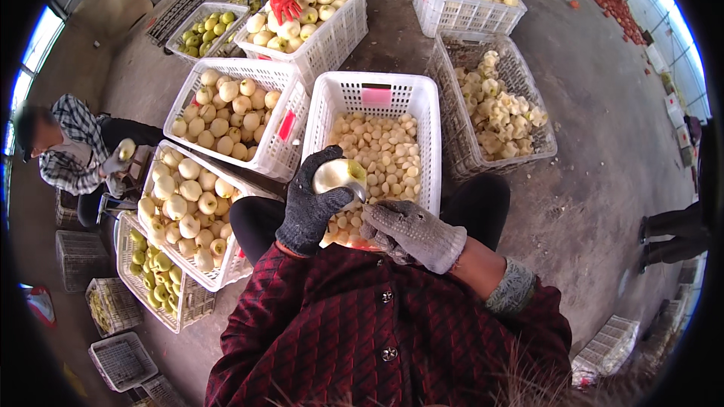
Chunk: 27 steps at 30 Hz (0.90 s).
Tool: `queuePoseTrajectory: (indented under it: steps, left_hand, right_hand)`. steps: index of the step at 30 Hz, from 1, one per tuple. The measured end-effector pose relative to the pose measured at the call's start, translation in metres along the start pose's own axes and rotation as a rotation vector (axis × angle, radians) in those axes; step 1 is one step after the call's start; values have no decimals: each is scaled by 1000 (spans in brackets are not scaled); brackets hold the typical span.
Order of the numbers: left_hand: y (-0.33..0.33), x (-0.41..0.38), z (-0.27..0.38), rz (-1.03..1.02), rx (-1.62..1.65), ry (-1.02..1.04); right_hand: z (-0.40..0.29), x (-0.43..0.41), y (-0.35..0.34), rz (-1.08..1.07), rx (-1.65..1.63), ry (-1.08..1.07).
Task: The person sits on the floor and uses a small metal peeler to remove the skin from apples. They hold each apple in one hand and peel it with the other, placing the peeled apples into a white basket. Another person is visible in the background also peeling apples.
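Note:
My left hand (311, 203), in a dark grey knit glove, grips a peeled pale fruit (334, 174) with some green skin at one end. My right hand (416, 233), in a lighter grey dotted glove, is closed around a small tool with a curved metal blade (357, 190); its handle is hidden in the fist. The blade touches the fruit's lower right side. Both hands are above the near part of a white plastic crate (432, 124) between my knees. Inside it lie many small, rounded pale fruit pieces (376, 147).
Left stand crates of peeled fruit (189, 198) and unpeeled green fruit (158, 274). A crate at right holds hollowed fruit remains (506, 110). At far left a person (85, 152) holds a fruit; a co-worker's red-gloved hand (283, 3) touches fruit in a back crate (339, 28).

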<state>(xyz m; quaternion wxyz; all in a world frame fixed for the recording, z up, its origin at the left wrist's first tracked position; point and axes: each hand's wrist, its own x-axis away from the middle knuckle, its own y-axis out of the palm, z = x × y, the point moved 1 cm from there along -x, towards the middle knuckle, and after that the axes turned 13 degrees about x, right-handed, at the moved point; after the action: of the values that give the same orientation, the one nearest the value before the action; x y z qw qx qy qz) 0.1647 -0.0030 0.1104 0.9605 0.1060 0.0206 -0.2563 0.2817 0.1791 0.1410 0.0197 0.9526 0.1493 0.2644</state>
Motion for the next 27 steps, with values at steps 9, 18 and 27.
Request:
queuePoseTrajectory:
  steps: [9, 18, 27]
  left_hand:
    - [18, -5, -10, -81, 407, -95]
    - [-20, 3, -34, -22, 853, -271]
    - [-11, 10, -16, -79, 815, -276]
  right_hand:
    - [-10, 1, 17, -471, -641, -86]
    - [-20, 5, -1, 561, 1031, -383]
    - [-32, 0, 0, 482, 1138, -353]
